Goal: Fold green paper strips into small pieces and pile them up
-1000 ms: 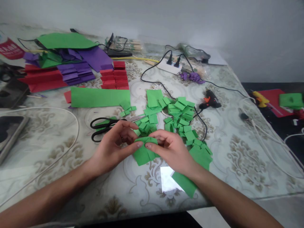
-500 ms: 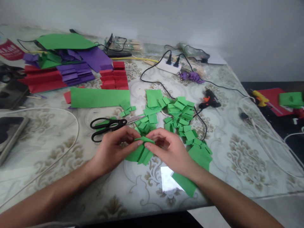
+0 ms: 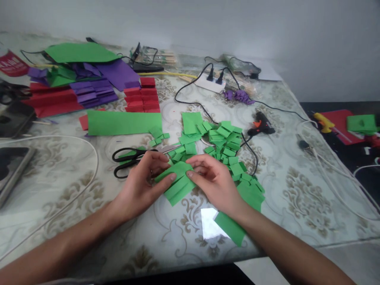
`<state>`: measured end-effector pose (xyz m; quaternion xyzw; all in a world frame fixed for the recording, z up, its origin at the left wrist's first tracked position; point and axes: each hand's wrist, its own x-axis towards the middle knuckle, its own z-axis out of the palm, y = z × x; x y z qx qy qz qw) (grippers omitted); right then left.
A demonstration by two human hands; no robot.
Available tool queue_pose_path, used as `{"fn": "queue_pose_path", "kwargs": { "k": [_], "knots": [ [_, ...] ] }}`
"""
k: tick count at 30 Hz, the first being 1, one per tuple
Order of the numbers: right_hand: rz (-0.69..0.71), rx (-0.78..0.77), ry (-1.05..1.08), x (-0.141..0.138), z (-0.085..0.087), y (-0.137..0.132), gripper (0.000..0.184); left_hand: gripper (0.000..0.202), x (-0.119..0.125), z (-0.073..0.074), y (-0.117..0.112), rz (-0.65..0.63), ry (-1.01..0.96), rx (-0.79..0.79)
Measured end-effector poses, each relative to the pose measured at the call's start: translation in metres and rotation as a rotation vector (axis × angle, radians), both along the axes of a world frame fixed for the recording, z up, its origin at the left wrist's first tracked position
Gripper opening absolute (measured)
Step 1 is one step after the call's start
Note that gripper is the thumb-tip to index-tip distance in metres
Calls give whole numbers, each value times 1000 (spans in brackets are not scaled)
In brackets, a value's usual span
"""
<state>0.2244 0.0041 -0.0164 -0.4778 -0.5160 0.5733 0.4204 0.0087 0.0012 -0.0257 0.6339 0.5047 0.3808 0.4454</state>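
Between my two hands is a creased piece of green paper (image 3: 178, 185), tilted over the table. My left hand (image 3: 150, 176) pinches its left side, thumb on top and fingers behind. My right hand (image 3: 212, 182) grips the upper right edge between thumb and fingers. Just beyond lies a heap of small folded green paper pieces (image 3: 227, 138). Black-handled scissors (image 3: 130, 156) rest left of the heap, their blades partly under green scraps. A flat green strip (image 3: 230, 227) lies beneath my right forearm.
A long green strip (image 3: 124, 122), folded red paper (image 3: 142, 97) and purple paper (image 3: 95, 93) lie at the back left. A black glue gun (image 3: 261, 124) and a white power strip (image 3: 210, 82) with cords stand to the right. A phone (image 3: 13, 170) sits at the left edge.
The green paper was pinched together along a fold at its top; now it is spread flatter, with its creased face showing. My hands have shifted slightly around it.
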Motion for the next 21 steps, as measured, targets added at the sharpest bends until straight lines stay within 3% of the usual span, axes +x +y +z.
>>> {"fn": "queue_pose_path", "kwargs": {
  "k": [7,13,17,21],
  "knots": [
    [-22,-25,59,-1,2,0,17,19,-3,2,1,-5,47,-38],
    [24,-82,40,-1,4,0,25,11,-6,0,1,1,118,42],
    [17,-78,68,-1,2,1,21,22,-7,2,-1,-4,68,19],
    [-35,-54,42,0,1,2,19,37,-6,6,-3,-105,-1,-3]
  ]
}}
